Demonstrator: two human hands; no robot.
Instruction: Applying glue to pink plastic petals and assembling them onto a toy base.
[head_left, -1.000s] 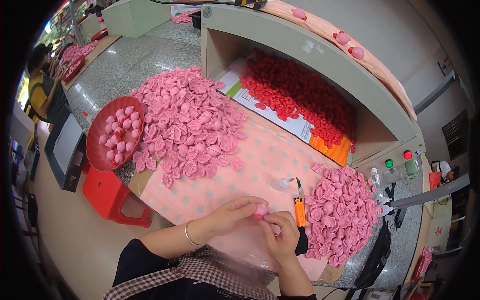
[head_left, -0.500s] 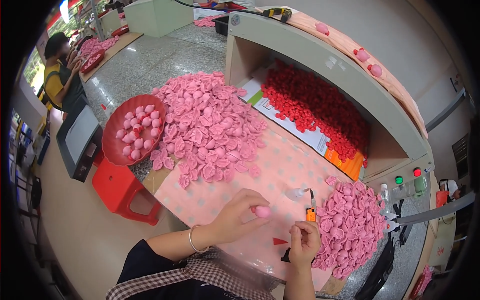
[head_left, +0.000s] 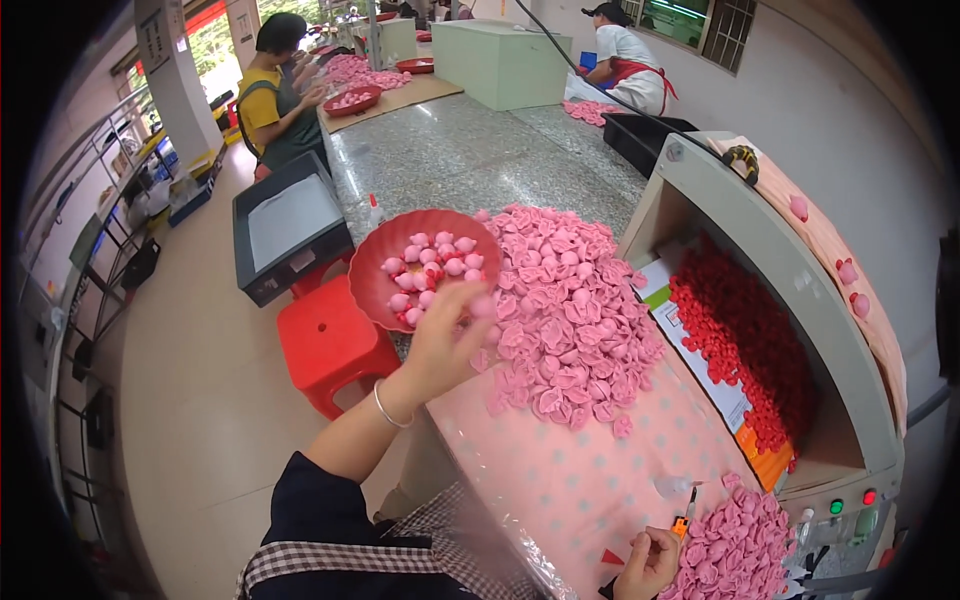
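My left hand (head_left: 447, 345) reaches out over the near rim of a red bowl (head_left: 385, 290) that holds several pink balls. It pinches one pink ball (head_left: 484, 306) at its fingertips. A big heap of pink petal pieces (head_left: 565, 315) lies just right of the bowl on the pink dotted table cover (head_left: 560, 480). My right hand (head_left: 648, 562) rests curled at the table's near edge. It sits beside an orange-handled tool (head_left: 683, 522) and a smaller pink heap (head_left: 735, 540). What the curled fingers hold is hidden.
A grey box frame (head_left: 770, 260) on the right shelters a pile of red pieces (head_left: 745, 350). A red stool (head_left: 325, 345) and a dark crate (head_left: 285, 230) stand left of the table. Other people work at benches at the back.
My left hand swung from in front of me out left to the red bowl, carrying the pink ball. My right hand stayed low near the orange tool. My view turned left.
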